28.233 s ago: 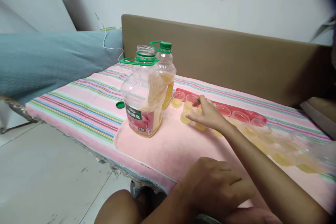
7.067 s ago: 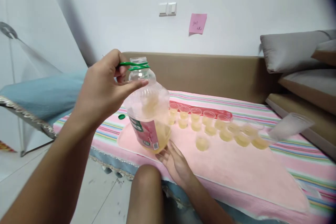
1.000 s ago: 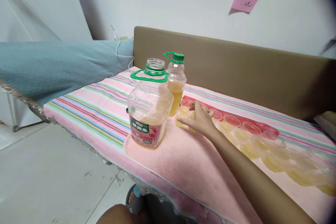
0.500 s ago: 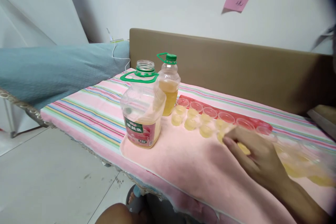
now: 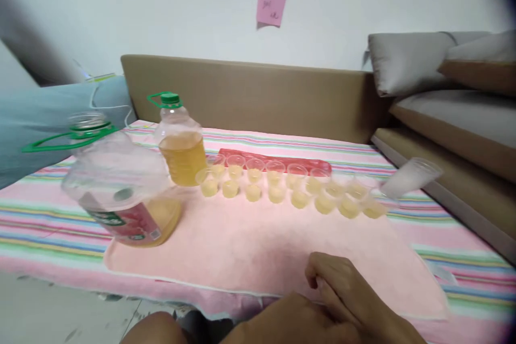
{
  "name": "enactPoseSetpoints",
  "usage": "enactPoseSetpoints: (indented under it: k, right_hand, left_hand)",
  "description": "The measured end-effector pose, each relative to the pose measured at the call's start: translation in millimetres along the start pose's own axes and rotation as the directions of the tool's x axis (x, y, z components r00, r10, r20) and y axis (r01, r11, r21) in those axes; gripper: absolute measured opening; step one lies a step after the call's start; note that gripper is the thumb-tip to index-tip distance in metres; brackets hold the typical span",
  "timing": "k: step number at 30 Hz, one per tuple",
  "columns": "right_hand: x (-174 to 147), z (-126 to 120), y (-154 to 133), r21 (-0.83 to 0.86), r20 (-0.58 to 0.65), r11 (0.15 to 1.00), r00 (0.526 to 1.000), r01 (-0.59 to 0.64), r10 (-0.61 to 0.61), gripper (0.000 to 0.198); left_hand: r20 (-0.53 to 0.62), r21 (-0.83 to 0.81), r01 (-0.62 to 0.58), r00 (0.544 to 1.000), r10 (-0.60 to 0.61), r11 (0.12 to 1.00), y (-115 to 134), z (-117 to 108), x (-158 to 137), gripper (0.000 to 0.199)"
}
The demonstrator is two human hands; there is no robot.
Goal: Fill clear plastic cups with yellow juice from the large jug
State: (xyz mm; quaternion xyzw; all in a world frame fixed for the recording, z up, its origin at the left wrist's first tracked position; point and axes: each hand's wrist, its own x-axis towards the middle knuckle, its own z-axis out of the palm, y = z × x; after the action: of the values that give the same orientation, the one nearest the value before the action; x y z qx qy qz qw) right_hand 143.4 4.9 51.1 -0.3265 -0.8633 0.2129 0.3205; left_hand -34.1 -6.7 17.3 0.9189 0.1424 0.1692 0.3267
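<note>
My right hand (image 5: 342,285) is over the front of the pink cloth (image 5: 242,236), its fingers curled and nothing seen in them. Touching or overlapping it at the bottom edge is my left hand (image 5: 294,320), whose fingers are hidden. Beyond them stand two rows of small clear plastic cups (image 5: 276,193) with pale yellow drink in them. On the left, a large uncapped juice jug (image 5: 129,220) with a green handle holds a little yellow liquid. A second juice bottle (image 5: 183,156), capped in green, stands behind it, over half full.
A red plastic wrapper (image 5: 310,165) lies behind the cups. To their right, a frosted clear cup or cup stack (image 5: 411,177) lies tilted. Grey cushions (image 5: 463,113) are piled at the right. A brown headboard (image 5: 250,97) runs along the wall.
My right hand has drawn back from the cups toward my body, and my left hand has come into view beside it. The view has swung right, bringing in the cushions.
</note>
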Motion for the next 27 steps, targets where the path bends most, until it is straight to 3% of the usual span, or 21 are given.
enactPoseSetpoints:
  k: [2, 5, 8, 11, 15, 20, 24, 27]
  right_hand:
    - [-7.2, -6.7, 1.3, 0.025, 0.019, 0.998, 0.998, -0.056, 0.055, 0.014]
    - [-13.1, -10.4, 9.2, -0.023, 0.025, 0.996, 0.996, -0.082, 0.083, 0.006]
    - [-12.6, -6.9, 24.3, -0.108, 0.057, 0.985, 0.989, -0.131, 0.137, 0.024]
    - [-12.0, -5.7, 39.0, -0.222, 0.116, 0.966, 0.98, -0.131, 0.16, 0.036]
    - [-18.4, -10.8, 45.6, -0.246, 0.101, 0.962, 0.985, -0.114, 0.143, 0.045]
    - [-31.7, -5.1, 48.6, -0.066, -0.046, 0.998, 0.999, 0.0, -0.003, 0.032]
    - [-39.7, -5.9, 49.7, -0.009, -0.116, 0.998, 0.991, 0.065, -0.066, 0.014]
    - [-45.7, -25.1, 48.1, -0.076, -0.201, 0.997, 0.979, 0.025, -0.04, 0.006]
  left_hand:
    - [-0.144, -0.121, -0.057, 0.989, 0.039, 0.991, 7.2, -20.3, 5.8, 0.026]
    - [-0.266, -0.232, 0.007, 0.962, -0.07, 0.973, 17.4, -38.5, 17.1, 0.029]
    - [-0.25, -0.246, 0.144, 0.946, -0.207, 0.958, 16.7, -39.0, 30.2, 0.031]
    - [-0.198, -0.214, 0.189, 0.952, -0.232, 0.958, 5.9, -30.0, 40.9, 0.03]
    - [-0.2, -0.216, 0.115, 0.967, -0.159, 0.97, -8.4, -18.6, 48.3, 0.035]
    - [-0.181, -0.188, -0.019, 0.983, -0.015, 0.982, -14.5, -9.3, 50.6, 0.058]
    - [-0.2, -0.069, -0.079, 0.978, 0.064, 0.994, -14.2, 2.3, 53.4, 0.062]
    - [-0.223, 0.111, -0.13, 0.963, 0.153, 0.985, -14.9, 13.0, 55.8, 0.064]
